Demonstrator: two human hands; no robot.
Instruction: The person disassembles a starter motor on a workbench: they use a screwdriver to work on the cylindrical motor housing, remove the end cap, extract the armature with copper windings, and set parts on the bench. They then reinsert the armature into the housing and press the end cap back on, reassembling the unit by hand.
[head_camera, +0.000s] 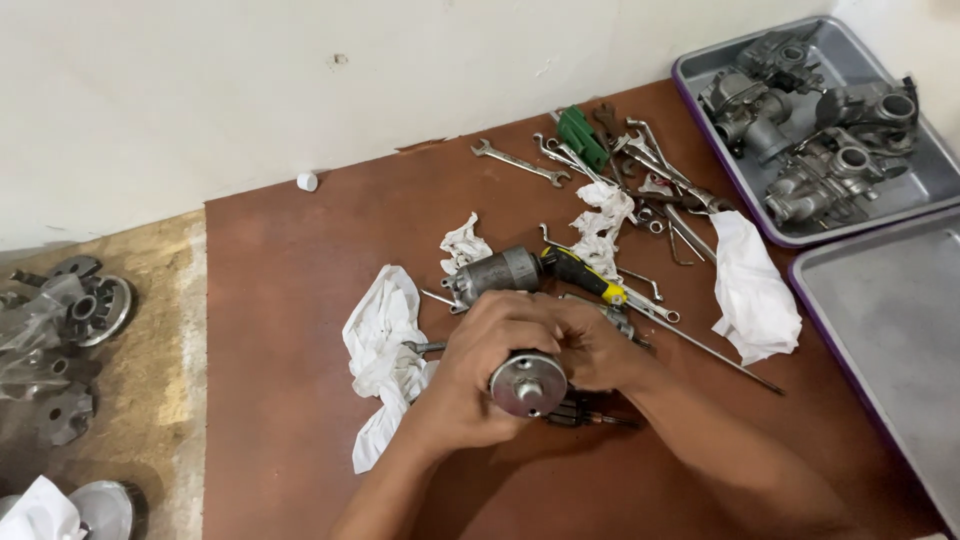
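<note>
My left hand (470, 375) and my right hand (595, 345) both wrap around a small metal motor part with a round silver end cap (528, 384), held just above the brown board (290, 280). A dark shaft end (590, 418) sticks out below my right hand. Beyond my hands lies a grey cylindrical motor housing (495, 273), and beside it a screwdriver with a black and yellow handle (583, 274). A crumpled white rag (385, 345) lies left of my left hand.
Wrenches (520, 162), a green tool (582, 137) and more white rags (752, 290) are scattered at the back. A grey tray (940, 180) at the right holds several carburetors; a second grey tray (890, 310) sits nearer. Metal discs (95, 308) lie on the floor at left.
</note>
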